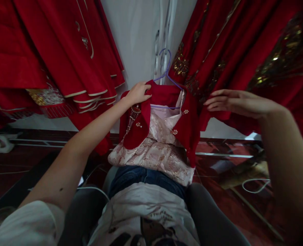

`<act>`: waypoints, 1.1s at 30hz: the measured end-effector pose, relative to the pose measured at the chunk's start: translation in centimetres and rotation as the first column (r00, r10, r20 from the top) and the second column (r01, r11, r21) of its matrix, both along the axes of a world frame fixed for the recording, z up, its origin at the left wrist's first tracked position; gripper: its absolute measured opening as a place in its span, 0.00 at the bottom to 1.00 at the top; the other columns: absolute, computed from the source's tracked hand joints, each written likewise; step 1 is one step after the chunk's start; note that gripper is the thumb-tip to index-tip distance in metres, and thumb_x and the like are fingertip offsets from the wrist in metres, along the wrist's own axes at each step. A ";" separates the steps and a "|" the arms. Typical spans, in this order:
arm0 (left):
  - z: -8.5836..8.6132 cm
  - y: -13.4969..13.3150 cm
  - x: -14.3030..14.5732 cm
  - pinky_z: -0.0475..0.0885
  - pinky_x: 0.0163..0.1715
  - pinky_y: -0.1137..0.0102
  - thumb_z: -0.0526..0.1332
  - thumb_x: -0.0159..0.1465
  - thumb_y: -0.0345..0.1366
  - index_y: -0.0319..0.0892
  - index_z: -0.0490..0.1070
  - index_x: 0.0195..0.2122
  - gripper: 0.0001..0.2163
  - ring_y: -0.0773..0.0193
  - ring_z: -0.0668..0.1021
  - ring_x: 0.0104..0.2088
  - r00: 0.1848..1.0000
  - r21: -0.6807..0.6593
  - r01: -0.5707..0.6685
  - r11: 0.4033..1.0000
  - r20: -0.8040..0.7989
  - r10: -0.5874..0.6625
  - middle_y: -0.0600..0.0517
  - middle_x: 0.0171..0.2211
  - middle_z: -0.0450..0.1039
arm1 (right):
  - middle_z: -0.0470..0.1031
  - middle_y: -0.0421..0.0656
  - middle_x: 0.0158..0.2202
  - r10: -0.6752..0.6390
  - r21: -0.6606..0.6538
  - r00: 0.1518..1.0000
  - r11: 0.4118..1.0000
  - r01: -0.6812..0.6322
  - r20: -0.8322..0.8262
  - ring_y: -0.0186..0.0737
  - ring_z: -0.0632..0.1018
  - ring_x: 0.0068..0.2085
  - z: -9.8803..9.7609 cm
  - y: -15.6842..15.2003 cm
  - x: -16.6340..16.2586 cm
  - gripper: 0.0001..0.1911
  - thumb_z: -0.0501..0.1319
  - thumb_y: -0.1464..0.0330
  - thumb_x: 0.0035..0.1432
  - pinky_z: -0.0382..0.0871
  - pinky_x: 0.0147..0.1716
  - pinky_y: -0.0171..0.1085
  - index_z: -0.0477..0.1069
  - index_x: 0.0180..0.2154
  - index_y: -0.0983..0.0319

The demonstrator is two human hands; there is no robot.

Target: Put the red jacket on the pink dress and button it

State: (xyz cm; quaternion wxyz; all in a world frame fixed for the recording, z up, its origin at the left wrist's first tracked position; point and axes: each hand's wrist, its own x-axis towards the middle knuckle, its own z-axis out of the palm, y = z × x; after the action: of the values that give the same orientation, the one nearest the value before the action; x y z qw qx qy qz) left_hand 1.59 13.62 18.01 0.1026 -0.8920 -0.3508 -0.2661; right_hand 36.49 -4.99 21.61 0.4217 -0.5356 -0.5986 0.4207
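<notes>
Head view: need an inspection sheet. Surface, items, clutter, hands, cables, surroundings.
Surface: reddish floor; cream garment rests partly on the person's lap.
Items: red jacket over the cream garment, purple hanger inside the neck.
Clutter: thin stick on the floor, right side; other items there too dim to name.
Hands: left hand grips the jacket's shoulder; right hand open beside it, contact unclear.
Cables: white cord by the left leg; white loop at right.
Surroundings: red clothes hanging both sides, pale doors between.
</notes>
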 end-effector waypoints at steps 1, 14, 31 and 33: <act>0.0 -0.1 0.1 0.65 0.47 0.62 0.60 0.59 0.37 0.38 0.71 0.37 0.08 0.53 0.73 0.44 1.000 -0.006 -0.003 1.000 -0.004 0.003 0.44 0.39 0.70 | 0.77 0.51 0.46 0.000 0.038 1.000 0.999 -0.001 0.012 0.43 0.80 0.43 -0.4 0.4 -0.4 0.17 0.66 0.71 0.51 0.75 0.44 0.43 0.70 0.45 0.59; -0.6 -0.3 -0.1 0.66 0.49 0.59 0.59 0.60 0.37 0.38 0.72 0.38 0.09 0.51 0.73 0.46 1.000 0.033 -0.024 0.999 -0.010 0.024 0.43 0.41 0.69 | 0.65 0.59 0.47 -0.700 0.669 0.552 0.677 0.308 0.453 0.57 0.72 0.49 -10.3 9.3 -8.6 0.19 0.60 0.72 0.48 0.69 0.47 0.54 0.58 0.43 0.64; -2.6 -5.3 -1.0 0.68 0.45 0.58 0.54 0.64 0.39 0.39 0.71 0.42 0.11 0.49 0.74 0.45 0.989 0.037 -0.139 0.990 0.059 0.136 0.42 0.39 0.72 | 0.60 0.35 0.18 -0.380 0.155 0.925 0.915 0.372 0.024 0.31 0.64 0.18 -6.5 5.7 -6.2 0.08 0.60 0.67 0.51 0.63 0.17 0.33 0.59 0.27 0.58; -3.5 -6.2 0.8 0.70 0.41 0.61 0.53 0.65 0.39 0.39 0.71 0.41 0.11 0.51 0.75 0.42 0.993 0.015 -0.114 0.993 0.045 0.113 0.43 0.37 0.73 | 0.63 0.36 0.20 -0.364 0.236 0.931 0.907 0.347 0.030 0.33 0.66 0.20 -6.3 6.0 -8.8 0.08 0.60 0.68 0.51 0.64 0.19 0.34 0.60 0.30 0.57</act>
State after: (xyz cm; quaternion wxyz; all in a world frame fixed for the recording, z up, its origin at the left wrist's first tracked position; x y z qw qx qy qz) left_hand 2.40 7.44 14.50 0.1177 -0.8635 -0.4008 -0.2825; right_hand 27.73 0.98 15.36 0.5276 -0.5990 -0.5500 0.2457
